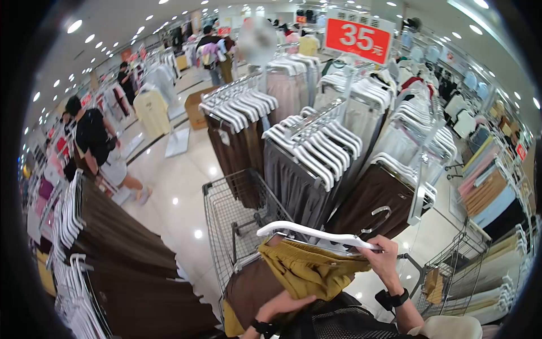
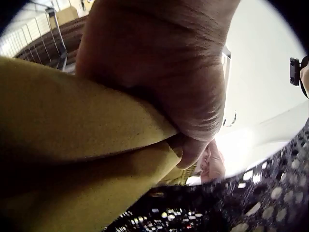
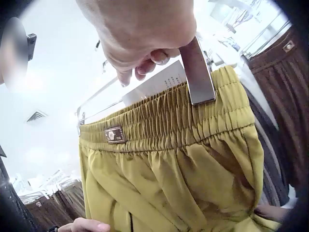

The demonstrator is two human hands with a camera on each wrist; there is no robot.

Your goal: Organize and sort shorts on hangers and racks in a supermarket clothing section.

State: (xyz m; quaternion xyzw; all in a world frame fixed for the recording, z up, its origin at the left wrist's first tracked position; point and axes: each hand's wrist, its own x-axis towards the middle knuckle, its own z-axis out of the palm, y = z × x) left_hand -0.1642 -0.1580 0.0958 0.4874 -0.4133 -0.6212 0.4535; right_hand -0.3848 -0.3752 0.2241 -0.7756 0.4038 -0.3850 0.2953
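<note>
Mustard trousers (image 1: 307, 265) with a gathered elastic waist hang from a white clip hanger (image 1: 316, 232) in front of my body. My right hand (image 1: 381, 261) grips the hanger at its right end. Just below that hand, in the right wrist view, a metal clip (image 3: 199, 77) bites the waistband, and a small dark label (image 3: 114, 135) sits on the band's front. Lower down, my left hand (image 1: 287, 305) holds folded mustard cloth (image 2: 82, 116) between thumb and fingers, most of the fingers hidden.
A wire cart (image 1: 217, 220) stands ahead, with brown cloth (image 1: 251, 288) and more mustard fabric near me. Racks of brown trousers (image 1: 237, 164) and grey trousers (image 1: 293, 181) rise beyond it. Dark brown garments (image 1: 121, 254) hang at my left. Another wire cart (image 1: 457, 271) is at right.
</note>
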